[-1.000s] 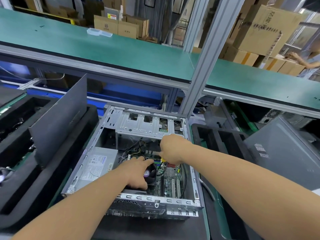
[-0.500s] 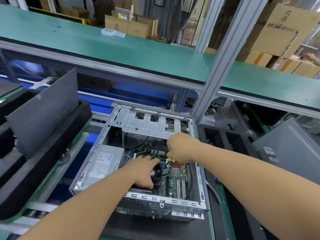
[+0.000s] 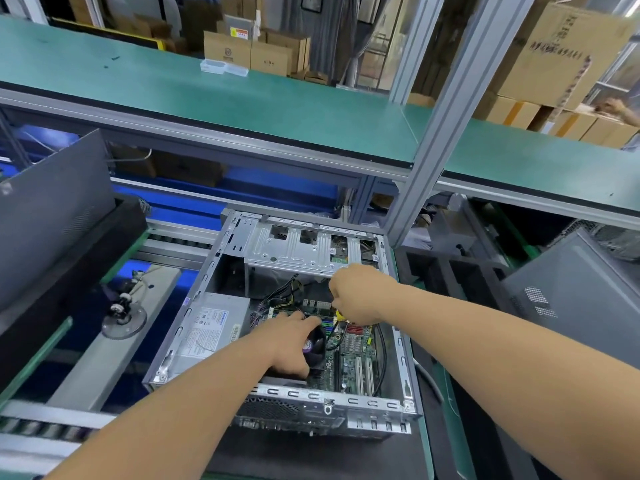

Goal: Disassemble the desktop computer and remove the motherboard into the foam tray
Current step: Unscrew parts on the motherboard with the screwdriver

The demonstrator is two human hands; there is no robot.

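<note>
Cable-unplugging step: right hand [image 3: 360, 295] pinches yellow connector [image 3: 340, 315] on motherboard [image 3: 353, 358], still seated in open case [image 3: 398, 344]; left hand [image 3: 292, 342] grips CPU fan [image 3: 316, 344]. Next probably: pull plug straight, steadily.

Both forearms are bare from the bottom of the frame to the wrists, with no sleeve covering them. The left hand [image 3: 291, 344] and the right hand [image 3: 360, 294] are bare too, uncovered by any glove.
</note>
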